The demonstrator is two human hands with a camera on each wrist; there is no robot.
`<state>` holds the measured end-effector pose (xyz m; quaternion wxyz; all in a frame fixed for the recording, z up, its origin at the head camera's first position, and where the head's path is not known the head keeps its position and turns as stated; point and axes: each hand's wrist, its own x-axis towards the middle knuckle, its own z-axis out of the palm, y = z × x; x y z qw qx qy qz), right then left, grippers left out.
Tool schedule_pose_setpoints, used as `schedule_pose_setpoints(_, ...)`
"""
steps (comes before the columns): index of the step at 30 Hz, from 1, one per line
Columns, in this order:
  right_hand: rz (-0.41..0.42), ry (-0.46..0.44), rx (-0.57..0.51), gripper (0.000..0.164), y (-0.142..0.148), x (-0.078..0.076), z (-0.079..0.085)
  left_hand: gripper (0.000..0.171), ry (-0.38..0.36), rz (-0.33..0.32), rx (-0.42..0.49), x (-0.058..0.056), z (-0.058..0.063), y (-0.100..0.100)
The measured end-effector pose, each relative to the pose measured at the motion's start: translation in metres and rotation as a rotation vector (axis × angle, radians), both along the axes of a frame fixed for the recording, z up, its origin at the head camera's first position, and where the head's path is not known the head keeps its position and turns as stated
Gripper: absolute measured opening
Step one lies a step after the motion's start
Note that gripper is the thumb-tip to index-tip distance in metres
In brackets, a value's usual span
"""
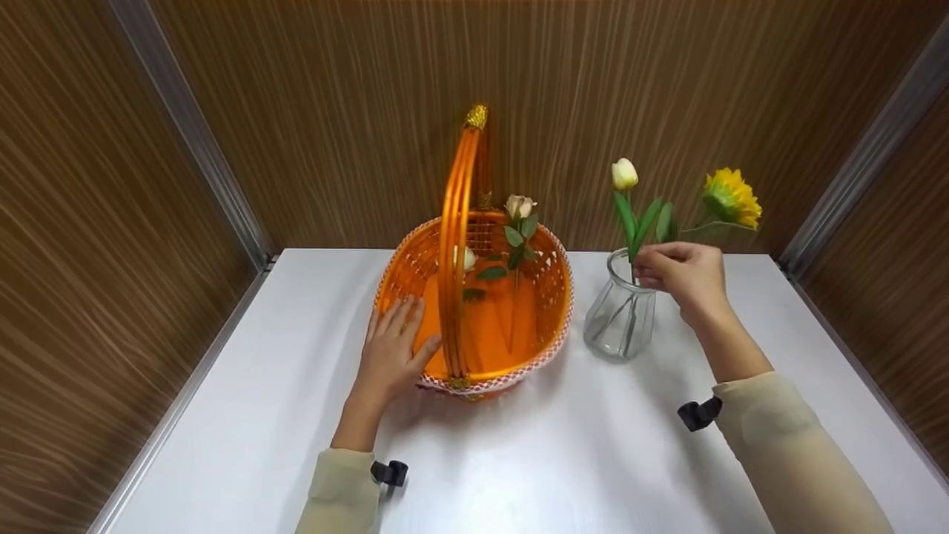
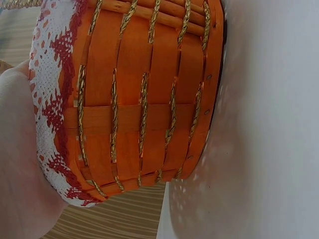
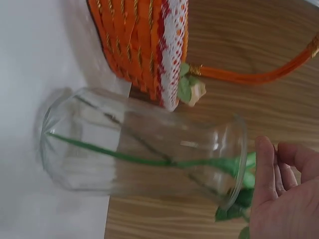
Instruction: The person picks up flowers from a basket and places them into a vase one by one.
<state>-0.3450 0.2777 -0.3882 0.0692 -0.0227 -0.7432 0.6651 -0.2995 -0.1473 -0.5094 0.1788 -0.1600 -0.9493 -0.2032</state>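
Observation:
An orange woven basket (image 1: 552, 348) with a tall arched handle (image 1: 457, 259) stands on the white table. My left hand (image 1: 393, 348) rests on its left rim with fingers spread and fairly straight. The palm lies against the red-and-white lace trim (image 2: 52, 104). Inside the basket are a pale rose (image 1: 520, 206) and a white flower (image 1: 467, 258) partly behind the handle. To the right, a clear glass vase (image 1: 619, 330) holds a white tulip (image 1: 624, 174) and a yellow sunflower (image 1: 732, 199). My right hand (image 1: 686, 271) pinches the tulip near the vase mouth; its fingertips partly hide the grip.
Wood-grain panels (image 1: 334, 111) enclose the white table (image 1: 511, 475) at the back and both sides. Metal corner posts (image 1: 196, 133) stand at the rear. The basket and the vase stand close together, with the handle rising well above the rim.

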Motion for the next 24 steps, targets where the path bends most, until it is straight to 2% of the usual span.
schedule_pose_setpoints(4, 0.072, 0.047, -0.026, 0.038, -0.019, 0.000, 0.002, 0.071, 0.012, 0.000, 0.013, -0.001, 0.000, 0.001)
schedule_pose_setpoints(10, 0.171, 0.076, -0.043, 0.035, -0.044, 0.002, -0.001, 0.073, -0.003, -0.010, 0.017, -0.002, 0.000, 0.002)
schedule_pose_setpoints(17, 0.278, 0.010, -0.136, 0.033, -0.074, -0.004, -0.010, 0.072, -0.008, -0.006, 0.019, -0.002, -0.001, 0.001)
schedule_pose_setpoints(24, 0.329, -0.052, -0.154, 0.033, -0.103, -0.011, -0.026, 0.073, -0.008, 0.000, 0.020, -0.002, -0.003, 0.000)
